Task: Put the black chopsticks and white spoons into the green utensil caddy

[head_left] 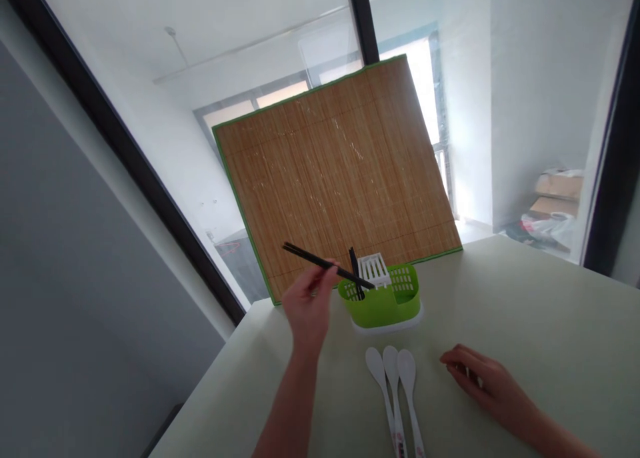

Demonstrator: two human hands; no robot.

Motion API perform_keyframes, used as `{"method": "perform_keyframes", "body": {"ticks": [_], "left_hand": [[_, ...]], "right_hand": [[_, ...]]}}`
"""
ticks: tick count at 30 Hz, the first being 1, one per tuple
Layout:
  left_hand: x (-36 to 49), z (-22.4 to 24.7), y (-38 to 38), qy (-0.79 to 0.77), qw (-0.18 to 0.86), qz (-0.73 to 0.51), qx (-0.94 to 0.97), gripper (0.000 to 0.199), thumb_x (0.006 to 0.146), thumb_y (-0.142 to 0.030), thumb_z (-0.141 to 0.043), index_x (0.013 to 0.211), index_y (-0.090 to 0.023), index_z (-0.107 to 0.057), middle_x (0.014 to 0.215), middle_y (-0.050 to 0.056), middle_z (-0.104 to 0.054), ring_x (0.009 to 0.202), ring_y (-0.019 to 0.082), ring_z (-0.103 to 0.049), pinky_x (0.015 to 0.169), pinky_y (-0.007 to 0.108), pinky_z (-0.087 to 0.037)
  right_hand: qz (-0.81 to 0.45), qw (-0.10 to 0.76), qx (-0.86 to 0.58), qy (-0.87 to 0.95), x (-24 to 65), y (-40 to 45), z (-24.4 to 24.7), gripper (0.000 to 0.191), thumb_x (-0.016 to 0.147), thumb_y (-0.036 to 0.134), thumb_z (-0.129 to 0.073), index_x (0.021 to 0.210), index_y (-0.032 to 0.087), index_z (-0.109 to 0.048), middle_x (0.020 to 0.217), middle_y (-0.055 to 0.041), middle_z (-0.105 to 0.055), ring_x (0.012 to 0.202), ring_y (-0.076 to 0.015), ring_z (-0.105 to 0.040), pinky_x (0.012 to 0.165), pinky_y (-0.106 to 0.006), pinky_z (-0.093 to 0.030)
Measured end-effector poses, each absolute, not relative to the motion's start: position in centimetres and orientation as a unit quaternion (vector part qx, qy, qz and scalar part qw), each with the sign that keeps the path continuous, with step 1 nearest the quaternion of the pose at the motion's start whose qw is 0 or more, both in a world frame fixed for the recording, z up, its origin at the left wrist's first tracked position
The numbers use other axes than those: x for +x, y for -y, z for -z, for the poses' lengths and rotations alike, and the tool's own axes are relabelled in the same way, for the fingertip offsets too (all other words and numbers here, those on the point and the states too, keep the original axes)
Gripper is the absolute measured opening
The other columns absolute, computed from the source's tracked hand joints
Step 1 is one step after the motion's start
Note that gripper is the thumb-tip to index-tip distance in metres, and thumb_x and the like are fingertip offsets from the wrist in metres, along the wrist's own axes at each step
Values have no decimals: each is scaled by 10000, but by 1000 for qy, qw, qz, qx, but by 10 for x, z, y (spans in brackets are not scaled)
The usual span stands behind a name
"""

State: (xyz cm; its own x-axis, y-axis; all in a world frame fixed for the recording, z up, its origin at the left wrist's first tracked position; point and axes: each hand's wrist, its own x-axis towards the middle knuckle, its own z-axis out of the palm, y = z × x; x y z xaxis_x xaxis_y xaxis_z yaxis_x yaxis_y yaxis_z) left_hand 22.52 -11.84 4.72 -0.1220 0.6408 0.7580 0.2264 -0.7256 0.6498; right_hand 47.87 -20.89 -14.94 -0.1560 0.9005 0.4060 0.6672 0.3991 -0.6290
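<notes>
My left hand (309, 299) is closed on a pair of black chopsticks (309, 255), held slantwise. Their lower right ends reach over a green cutlery holder (383, 311) with a white base. More black chopsticks (354, 261) stand in its left compartment, and a white slotted piece (374, 269) rises from the middle. In front of the holder lie three white spoons (407, 375), side by side with bowls pointing away from me and a pattern on the handles. Right of the spoons, my right hand (483, 381) rests on the table, fingers curled together, with nothing visible in them.
Behind the holder, a bamboo mat (335, 178) with green edging leans against a glass pane in dark frames. The pale table (540, 311) has an edge at left. Beyond the glass, cardboard boxes (559, 185) and plastic bags are piled at right.
</notes>
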Motion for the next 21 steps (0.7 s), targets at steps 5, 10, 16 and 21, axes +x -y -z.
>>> {"method": "perform_keyframes", "body": {"ticks": [5,10,16,21], "left_hand": [[198,-69,45,-362,98,-662,649,278,760,-357,-652,952,-164,-710,900,51,-720,844,177,-673,821,315,-538],[210,-23,-20,-551,119,-453,690,298,797,-356,-618,1014,-168,-695,970,77,-713,895,187,-661,807,295,-510],[219,24,-50,-600,176,-370,686,234,740,-351,-681,879,-170,-732,921,96,-716,901,248,-651,732,315,-491],[221,47,-69,-600,264,-365,661,285,697,-371,-725,849,-131,-733,870,115,-714,799,211,-655,663,278,-489]], "right_hand": [[-125,352,-516,771,477,207,156,228,949,294,-356,976,248,-578,861,-17,-624,709,-141,-593,659,-255,-437],[-98,316,-529,782,479,205,162,222,950,269,-348,991,248,-565,880,-23,-632,741,-151,-610,668,-265,-440],[-99,283,-541,786,481,202,167,233,959,275,-328,985,247,-557,884,-30,-638,775,-165,-619,698,-280,-451],[-108,262,-533,797,481,202,170,237,959,274,-323,997,253,-556,914,-36,-647,821,-173,-629,723,-286,-464]]}}
